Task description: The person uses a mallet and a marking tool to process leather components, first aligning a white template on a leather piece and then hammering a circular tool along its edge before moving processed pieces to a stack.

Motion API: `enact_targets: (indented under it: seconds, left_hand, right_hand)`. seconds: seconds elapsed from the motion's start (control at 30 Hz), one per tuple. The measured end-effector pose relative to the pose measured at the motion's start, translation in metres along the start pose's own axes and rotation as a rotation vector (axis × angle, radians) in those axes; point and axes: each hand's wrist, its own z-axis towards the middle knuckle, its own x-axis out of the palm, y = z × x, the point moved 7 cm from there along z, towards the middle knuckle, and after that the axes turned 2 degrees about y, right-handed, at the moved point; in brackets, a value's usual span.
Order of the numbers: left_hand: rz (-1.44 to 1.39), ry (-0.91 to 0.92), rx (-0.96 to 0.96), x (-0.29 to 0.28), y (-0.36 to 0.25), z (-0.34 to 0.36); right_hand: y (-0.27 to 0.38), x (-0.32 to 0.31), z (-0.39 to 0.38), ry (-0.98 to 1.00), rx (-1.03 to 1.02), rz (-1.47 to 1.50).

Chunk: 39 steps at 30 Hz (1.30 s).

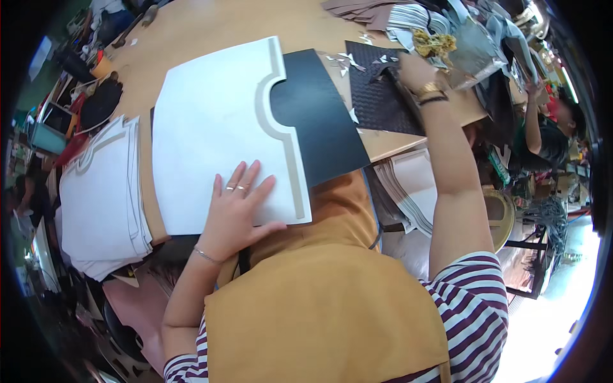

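Note:
A large white panel (198, 121) lies on the table, with a grey strip (295, 163) along its right edge, which has a rounded notch cut in. Under its right side shows a smooth black board (322, 108). My left hand (236, 210) rests flat on the panel's near part, fingers spread. Off to the right, my right hand (418, 73) is closed over the far right part of a dark textured mat (373, 96). A dark, folded-looking piece (403, 99) lies beneath this hand; what the fingers hold is hidden.
A stack of white panels (105, 198) sits at the left table edge. White scraps (350, 60) are scattered near the mat. Yellow crumpled material (435, 46) and a clear plastic bag (476, 54) lie at the far right. Another person (546, 140) is at the right.

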Motion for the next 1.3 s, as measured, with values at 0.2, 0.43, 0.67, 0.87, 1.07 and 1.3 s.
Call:
enact_targets:
  seconds: [0.2,0.43,0.67,0.87,1.07,1.3]
  left_hand:
    - [0.030,-0.081,0.086,0.006,-0.031,0.018]
    - [-0.085,-0.144,0.131,0.013,-0.042,0.031]
    - [-0.165,-0.247,0.076,0.021,-0.057,0.048]
    - [-0.167,-0.283,0.096,0.020,-0.058,0.049]
    - [-0.179,-0.317,0.103,0.022,-0.057,0.048]
    - [-0.215,-0.353,0.107,0.020,-0.056,0.046]
  right_hand:
    - [-0.058,0.058,-0.030,0.147,-0.033,0.140]
    - [-0.098,0.048,-0.049,-0.145,0.091,0.287]
    - [0.109,-0.004,-0.112,0.633,0.005,1.319]
    - [0.170,0.002,-0.147,1.048,0.157,1.290]
    - [0.179,0.004,-0.141,1.060,0.142,1.259]
    - [0.173,0.005,-0.137,1.003,0.268,1.326]
